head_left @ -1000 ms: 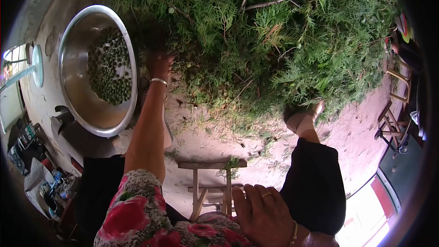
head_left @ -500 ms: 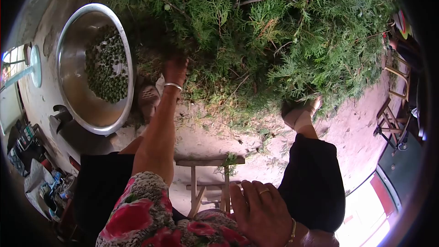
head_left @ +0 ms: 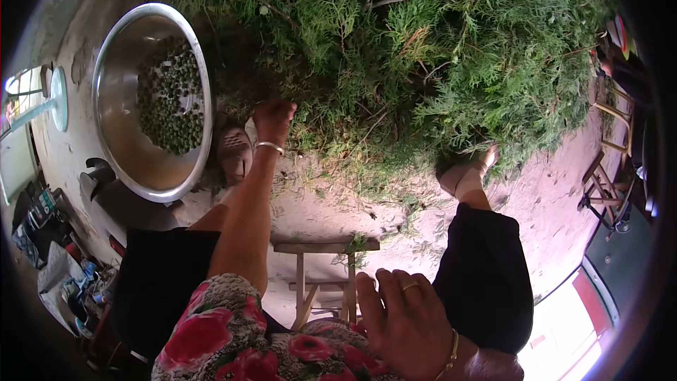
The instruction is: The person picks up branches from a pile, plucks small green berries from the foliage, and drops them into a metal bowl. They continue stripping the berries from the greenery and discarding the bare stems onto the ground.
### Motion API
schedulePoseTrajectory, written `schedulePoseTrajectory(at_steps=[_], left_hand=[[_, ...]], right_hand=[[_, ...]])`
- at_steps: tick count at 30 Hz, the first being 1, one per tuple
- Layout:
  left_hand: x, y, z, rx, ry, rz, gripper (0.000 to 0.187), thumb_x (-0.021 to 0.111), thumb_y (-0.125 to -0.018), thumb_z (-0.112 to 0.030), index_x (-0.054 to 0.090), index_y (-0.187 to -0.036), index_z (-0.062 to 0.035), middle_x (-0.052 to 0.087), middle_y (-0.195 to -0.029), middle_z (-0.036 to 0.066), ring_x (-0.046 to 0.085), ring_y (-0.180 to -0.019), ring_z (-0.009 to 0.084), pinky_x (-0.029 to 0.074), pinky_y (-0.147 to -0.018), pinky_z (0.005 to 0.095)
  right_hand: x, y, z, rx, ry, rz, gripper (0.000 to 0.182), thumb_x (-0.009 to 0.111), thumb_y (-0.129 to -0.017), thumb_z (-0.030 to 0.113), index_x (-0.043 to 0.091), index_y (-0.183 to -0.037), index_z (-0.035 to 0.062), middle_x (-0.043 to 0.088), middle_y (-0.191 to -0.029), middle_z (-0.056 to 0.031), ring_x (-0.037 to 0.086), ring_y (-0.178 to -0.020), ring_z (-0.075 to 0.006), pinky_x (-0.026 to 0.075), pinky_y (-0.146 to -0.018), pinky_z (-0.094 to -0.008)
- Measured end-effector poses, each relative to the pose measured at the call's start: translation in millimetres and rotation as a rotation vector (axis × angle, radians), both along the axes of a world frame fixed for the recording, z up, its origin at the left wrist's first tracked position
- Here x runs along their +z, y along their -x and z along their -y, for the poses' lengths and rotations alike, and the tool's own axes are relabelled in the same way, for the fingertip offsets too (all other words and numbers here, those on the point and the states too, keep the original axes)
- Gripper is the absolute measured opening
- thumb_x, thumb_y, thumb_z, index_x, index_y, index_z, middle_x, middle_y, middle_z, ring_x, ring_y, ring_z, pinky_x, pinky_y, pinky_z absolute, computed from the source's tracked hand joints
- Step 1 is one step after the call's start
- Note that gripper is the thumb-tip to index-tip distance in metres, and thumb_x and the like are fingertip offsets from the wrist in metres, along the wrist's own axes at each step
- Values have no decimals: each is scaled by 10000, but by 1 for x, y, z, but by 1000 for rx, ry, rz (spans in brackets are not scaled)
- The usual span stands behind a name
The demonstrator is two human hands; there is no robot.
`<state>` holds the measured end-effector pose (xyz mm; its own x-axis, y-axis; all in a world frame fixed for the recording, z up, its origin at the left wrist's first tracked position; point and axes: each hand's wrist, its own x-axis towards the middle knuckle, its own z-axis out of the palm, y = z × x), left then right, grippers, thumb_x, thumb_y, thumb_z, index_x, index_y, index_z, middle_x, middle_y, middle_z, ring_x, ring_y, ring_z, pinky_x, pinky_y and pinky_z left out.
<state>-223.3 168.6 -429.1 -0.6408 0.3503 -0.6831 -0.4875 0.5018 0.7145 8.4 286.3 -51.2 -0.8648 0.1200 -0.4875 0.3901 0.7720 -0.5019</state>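
Observation:
My left hand (head_left: 273, 121), with a silver bangle at the wrist, reaches down to the lower edge of a big heap of green conifer branches (head_left: 451, 56). Its fingers look curled, and anything in them is too small or dark to make out. My right hand (head_left: 410, 314), wearing a ring and a thin bracelet, hovers or rests near my lap, palm down, with its fingers extended and nothing in them. To the left of my left hand a large metal basin (head_left: 116, 159) leans at a tilt, holding many small round green cones (head_left: 173, 109).
A wooden stool (head_left: 326, 248) stands between my legs. My feet (head_left: 465, 173) are beside the heap's edge. A pale blue fan (head_left: 58, 99) is at the far left, above a pile of odds and ends (head_left: 63, 275). Wooden chairs (head_left: 599, 183) stand at the right.
My left hand has shifted slightly down and shows more clearly against the branches. The basin appears slightly further right in view. My right hand has risen a little.

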Motion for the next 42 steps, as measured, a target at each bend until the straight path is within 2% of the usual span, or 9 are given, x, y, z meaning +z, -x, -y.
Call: schedulePoseTrajectory(at_steps=[2, 3, 8, 15, 20, 24, 28, 36, 42], left_hand=[[-32, -7, -3, -349, 263, -763, 88, 675, -734, -92, 629, -659, -84, 629, -732, 55, 575, -601, 141, 420, -461, 286], [-32, -6, -1, -349, 263, -762, 88, 675, -734, -92, 629, -659, -84, 629, -732, 55, 575, -601, 141, 420, -461, 286], [-10, 15, 41, 261, 28, 199, 118, 685, -721, -157, 652, -818, -98, 631, -737, 98, 568, -584, 208, 426, -483, 323], [53, -7, 51, 590, -418, 592, 148, 680, -764, -99, 641, -899, -51, 628, -729, 88, 552, -558, 152, 361, -405, 241], [48, -29, -4, 28, -28, 212, 170, 700, -783, -114, 666, -944, -70, 586, -701, 23, 545, -594, 86, 386, -418, 209], [-43, -11, 47, 344, -119, -154, 162, 645, -783, 18, 669, -934, -33, 599, -713, 20, 531, -577, 80, 412, -459, 215], [-9, -21, 43, 16, 132, -687, 120, 658, -761, -64, 675, -880, -71, 604, -652, 34, 551, -569, 134, 465, -563, 297], [13, -47, -22, -487, 437, -829, 218, 618, -799, -280, 689, -806, -74, 639, -703, 174, 616, -641, 353, 472, -584, 431], [26, -35, -36, -808, 696, -786, 157, 636, -758, -205, 665, -772, -51, 659, -751, 166, 632, -676, 349, 501, -610, 442]], right_hand=[[1, 1, -1, -2, -14, 5, 347, 512, -775, 114, 535, -1091, -28, 549, -936, -157, 542, -838, -275, 452, -757, -393], [1, 1, -1, -3, -25, 9, 349, 508, -776, 117, 536, -1091, -29, 548, -934, -156, 543, -836, -277, 451, -754, -394], [-1, -3, 0, -10, -57, -29, 355, 505, -776, 125, 539, -1096, -27, 550, -937, -154, 543, -837, -276, 450, -754, -394], [3, -2, 4, 5, -46, -29, 351, 508, -776, 127, 543, -1091, -22, 550, -926, -146, 541, -828, -267, 448, -753, -389], [1, -3, 5, -11, -36, 5, 328, 507, -778, 119, 546, -1075, -16, 550, -920, -141, 542, -828, -266, 449, -752, -391], [2, -4, 4, -42, -79, -22, 312, 514, -783, 113, 550, -1068, -10, 554, -929, -143, 546, -839, -267, 456, -756, -389], [2, -9, 6, -42, -1, 34, 323, 521, -786, 109, 547, -1084, -12, 561, -947, -147, 548, -854, -269, 459, -765, -391], [1, -10, 1, 4, -45, -49, 347, 525, -787, 103, 536, -1103, -40, 565, -963, -168, 546, -861, -283, 460, -769, -397], [3, -9, 0, 3, -22, -26, 341, 524, -785, 105, 536, -1092, -42, 564, -961, -169, 550, -859, -286, 458, -765, -401]])
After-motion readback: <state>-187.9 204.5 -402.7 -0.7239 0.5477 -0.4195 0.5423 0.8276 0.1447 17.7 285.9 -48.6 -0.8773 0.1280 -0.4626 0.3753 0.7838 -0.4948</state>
